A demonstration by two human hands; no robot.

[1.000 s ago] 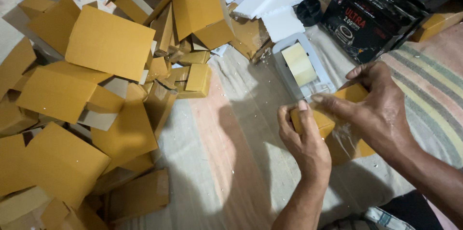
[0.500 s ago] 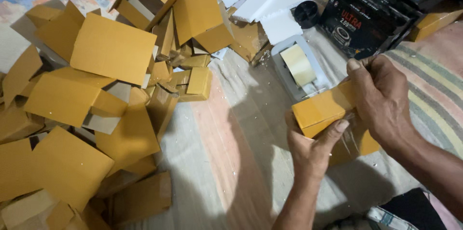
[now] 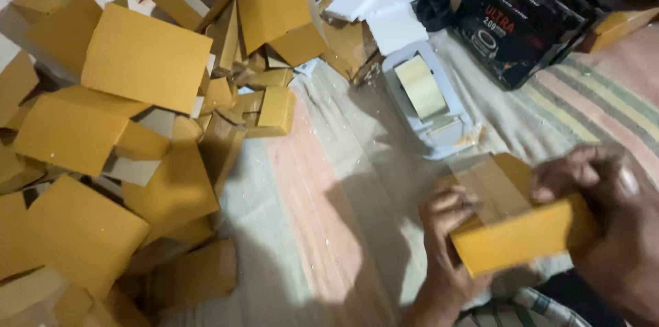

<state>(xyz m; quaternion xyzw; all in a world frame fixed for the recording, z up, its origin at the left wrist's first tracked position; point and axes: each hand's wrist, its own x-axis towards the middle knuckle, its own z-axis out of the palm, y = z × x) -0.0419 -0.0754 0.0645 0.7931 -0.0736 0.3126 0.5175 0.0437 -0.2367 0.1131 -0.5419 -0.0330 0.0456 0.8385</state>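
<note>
Gripping a small yellow cardboard box (image 3: 516, 234) below the tape dispenser (image 3: 429, 97): left hand (image 3: 449, 241) curled on its left end, right hand (image 3: 607, 214) clamped over its right end, both raised.

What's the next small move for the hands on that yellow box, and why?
Probably press the box's top flap flat: both the left hand and right hand grip it, clear tape seems to lie across the top, and the tape dispenser sits idle just beyond.

Bare cloth (image 3: 322, 196) lies open between the box pile (image 3: 123, 148) and tape dispenser (image 3: 429, 100).
</note>
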